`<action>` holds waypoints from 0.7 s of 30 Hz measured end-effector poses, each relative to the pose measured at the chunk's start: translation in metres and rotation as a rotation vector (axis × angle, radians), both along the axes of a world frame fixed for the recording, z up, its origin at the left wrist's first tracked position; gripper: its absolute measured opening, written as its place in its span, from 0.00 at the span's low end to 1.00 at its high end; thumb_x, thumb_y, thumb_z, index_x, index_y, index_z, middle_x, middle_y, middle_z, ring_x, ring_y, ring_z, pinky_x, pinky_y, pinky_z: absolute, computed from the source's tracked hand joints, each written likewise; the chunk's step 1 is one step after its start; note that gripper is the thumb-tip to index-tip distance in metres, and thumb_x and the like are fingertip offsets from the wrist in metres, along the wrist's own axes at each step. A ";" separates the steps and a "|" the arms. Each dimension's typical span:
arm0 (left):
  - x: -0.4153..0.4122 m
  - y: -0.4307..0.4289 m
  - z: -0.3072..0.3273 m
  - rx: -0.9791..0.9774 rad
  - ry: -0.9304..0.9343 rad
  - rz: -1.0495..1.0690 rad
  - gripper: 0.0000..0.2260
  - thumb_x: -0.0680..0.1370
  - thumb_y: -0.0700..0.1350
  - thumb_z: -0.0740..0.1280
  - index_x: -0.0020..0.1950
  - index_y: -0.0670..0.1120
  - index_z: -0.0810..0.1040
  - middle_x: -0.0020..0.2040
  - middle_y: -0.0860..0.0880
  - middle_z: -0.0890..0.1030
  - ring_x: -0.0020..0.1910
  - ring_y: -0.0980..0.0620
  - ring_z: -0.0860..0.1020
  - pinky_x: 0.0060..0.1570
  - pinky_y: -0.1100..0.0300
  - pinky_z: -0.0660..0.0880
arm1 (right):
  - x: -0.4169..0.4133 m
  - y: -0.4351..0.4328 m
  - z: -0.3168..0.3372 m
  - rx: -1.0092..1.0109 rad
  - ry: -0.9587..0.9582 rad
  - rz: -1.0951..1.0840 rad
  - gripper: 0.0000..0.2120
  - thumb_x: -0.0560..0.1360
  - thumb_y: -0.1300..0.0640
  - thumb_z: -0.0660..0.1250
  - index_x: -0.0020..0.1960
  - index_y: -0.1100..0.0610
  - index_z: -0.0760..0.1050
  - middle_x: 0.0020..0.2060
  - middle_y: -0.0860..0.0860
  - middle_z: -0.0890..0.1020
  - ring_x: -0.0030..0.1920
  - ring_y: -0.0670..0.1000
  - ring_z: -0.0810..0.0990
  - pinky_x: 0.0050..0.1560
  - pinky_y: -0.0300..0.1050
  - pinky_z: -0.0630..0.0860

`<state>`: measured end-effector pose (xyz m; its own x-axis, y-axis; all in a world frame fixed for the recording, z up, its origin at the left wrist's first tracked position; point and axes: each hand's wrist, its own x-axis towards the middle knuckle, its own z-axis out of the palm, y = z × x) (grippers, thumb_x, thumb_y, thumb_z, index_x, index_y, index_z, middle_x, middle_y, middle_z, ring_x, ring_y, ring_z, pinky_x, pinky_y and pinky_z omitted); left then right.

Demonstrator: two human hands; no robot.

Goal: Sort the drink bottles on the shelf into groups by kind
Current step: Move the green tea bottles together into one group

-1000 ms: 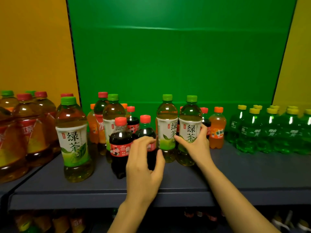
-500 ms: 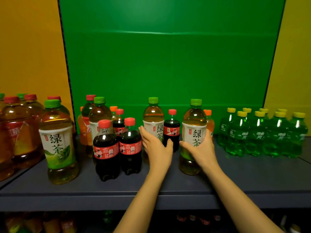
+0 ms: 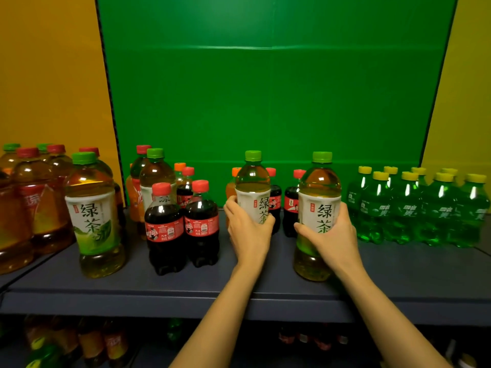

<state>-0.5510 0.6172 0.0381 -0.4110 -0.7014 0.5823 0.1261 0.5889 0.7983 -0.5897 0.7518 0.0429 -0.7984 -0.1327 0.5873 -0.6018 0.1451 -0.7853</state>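
Observation:
My left hand [image 3: 248, 232] is wrapped around a green tea bottle [image 3: 252, 181] with a green cap at the shelf's middle. My right hand [image 3: 333, 239] grips a second green tea bottle [image 3: 318, 187] nearer the front, to the right. Two small cola bottles [image 3: 183, 224] with red caps stand side by side left of my left hand. Two more colas [image 3: 291, 208] and an orange soda [image 3: 230, 187] stand behind the held bottles. A third green tea bottle [image 3: 94, 216] stands at the front left.
Several small green soda bottles [image 3: 414, 205] with yellow caps are grouped at the right. Large red-capped iced tea bottles [image 3: 34, 203] crowd the far left. More mixed bottles [image 3: 154, 179] stand behind the colas. The dark shelf [image 3: 239, 288] has a front edge; a lower shelf holds other bottles.
My left hand has left the cola bottle and closed on the middle green tea bottle. My right hand has drawn its green tea bottle forward and to the right, away from the other.

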 end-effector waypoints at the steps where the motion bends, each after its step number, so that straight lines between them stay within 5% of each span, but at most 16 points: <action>1: 0.004 0.003 0.000 -0.028 0.004 -0.011 0.31 0.66 0.43 0.75 0.63 0.38 0.63 0.58 0.42 0.70 0.57 0.42 0.73 0.53 0.51 0.73 | 0.003 0.001 0.002 0.008 0.007 0.002 0.30 0.62 0.59 0.78 0.59 0.56 0.67 0.43 0.44 0.75 0.46 0.47 0.75 0.44 0.40 0.71; 5: 0.028 0.009 0.003 -0.122 0.030 -0.060 0.30 0.65 0.44 0.75 0.62 0.40 0.65 0.55 0.47 0.70 0.56 0.47 0.72 0.52 0.55 0.72 | 0.015 0.002 0.012 0.007 0.054 0.025 0.29 0.61 0.58 0.78 0.57 0.56 0.68 0.41 0.40 0.75 0.41 0.41 0.75 0.37 0.33 0.69; 8: 0.055 0.006 0.016 -0.122 0.053 -0.120 0.28 0.65 0.45 0.75 0.59 0.43 0.65 0.53 0.47 0.74 0.51 0.50 0.75 0.46 0.57 0.75 | 0.030 -0.005 0.023 -0.020 0.063 0.075 0.28 0.61 0.57 0.78 0.55 0.55 0.68 0.44 0.47 0.77 0.46 0.48 0.75 0.42 0.39 0.70; 11: 0.088 -0.010 0.035 -0.100 0.094 -0.153 0.25 0.65 0.44 0.76 0.53 0.45 0.66 0.46 0.52 0.76 0.44 0.58 0.77 0.37 0.67 0.76 | 0.049 -0.020 0.036 -0.072 0.067 0.159 0.29 0.60 0.56 0.78 0.55 0.53 0.68 0.45 0.42 0.76 0.47 0.43 0.76 0.46 0.41 0.72; 21: 0.244 -0.130 0.058 -0.169 0.157 0.083 0.29 0.58 0.56 0.74 0.51 0.46 0.66 0.43 0.57 0.74 0.42 0.68 0.75 0.36 0.72 0.74 | 0.136 -0.119 0.052 -0.098 0.036 0.411 0.29 0.59 0.54 0.78 0.55 0.52 0.69 0.47 0.45 0.78 0.48 0.43 0.78 0.47 0.43 0.75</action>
